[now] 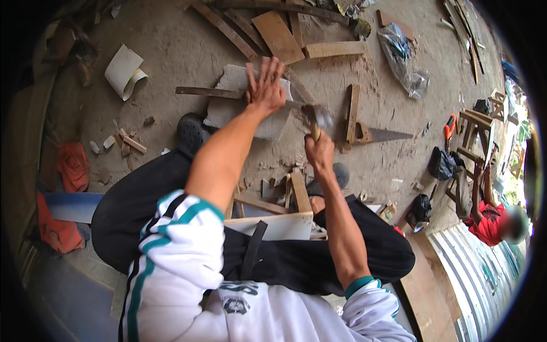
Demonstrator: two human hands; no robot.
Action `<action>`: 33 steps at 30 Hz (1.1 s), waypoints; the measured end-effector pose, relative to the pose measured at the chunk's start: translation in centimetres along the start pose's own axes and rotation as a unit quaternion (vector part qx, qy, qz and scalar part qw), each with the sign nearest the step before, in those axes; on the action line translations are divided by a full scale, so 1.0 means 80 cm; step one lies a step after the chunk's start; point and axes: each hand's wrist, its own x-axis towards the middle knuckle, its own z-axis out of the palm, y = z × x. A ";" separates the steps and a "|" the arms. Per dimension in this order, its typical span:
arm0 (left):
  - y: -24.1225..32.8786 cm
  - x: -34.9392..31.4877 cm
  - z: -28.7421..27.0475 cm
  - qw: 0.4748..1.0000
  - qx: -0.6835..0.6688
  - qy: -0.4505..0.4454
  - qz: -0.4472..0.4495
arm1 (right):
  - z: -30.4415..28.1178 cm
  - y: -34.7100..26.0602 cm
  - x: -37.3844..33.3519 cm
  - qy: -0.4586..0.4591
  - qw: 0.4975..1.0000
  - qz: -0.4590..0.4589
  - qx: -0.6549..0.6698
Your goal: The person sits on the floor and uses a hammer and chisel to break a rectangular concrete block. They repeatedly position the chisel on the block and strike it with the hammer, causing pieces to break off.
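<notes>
2 hands at work: left hand (265,88) spread palm down over the dark strip (202,92) lying across the pale block (225,117), right hand (320,151) wrapped around the handle of the hammer (320,118), near the strip's right end. Best to press the strip firmly against the block, keep left fingers well apart from the hammer, and strike square with a loose wrist. Impossible to see the strip's middle beneath the left palm. Cannot tell, through the blur, whether hammer and strip touch.
</notes>
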 end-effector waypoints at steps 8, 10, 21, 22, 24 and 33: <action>0.004 0.001 -0.011 0.998 0.051 -0.002 -0.035 | -0.011 -0.038 0.003 0.151 0.964 -0.087 0.200; 0.008 0.001 -0.010 0.998 0.048 0.001 -0.035 | 0.006 -0.016 0.010 0.065 0.996 -0.013 0.059; 0.005 0.007 -0.009 0.998 0.051 0.000 -0.030 | 0.022 -0.008 0.012 0.043 0.992 0.038 0.115; 0.005 0.005 -0.008 0.999 0.038 -0.001 -0.026 | 0.022 -0.005 0.016 0.011 1.000 0.019 0.016; 0.002 0.014 -0.008 1.000 0.014 0.009 -0.020 | 0.007 -0.014 0.015 0.027 0.998 0.030 0.055; 0.003 0.023 -0.010 0.999 0.039 -0.015 -0.008 | 0.028 -0.001 0.020 0.025 0.998 0.026 0.048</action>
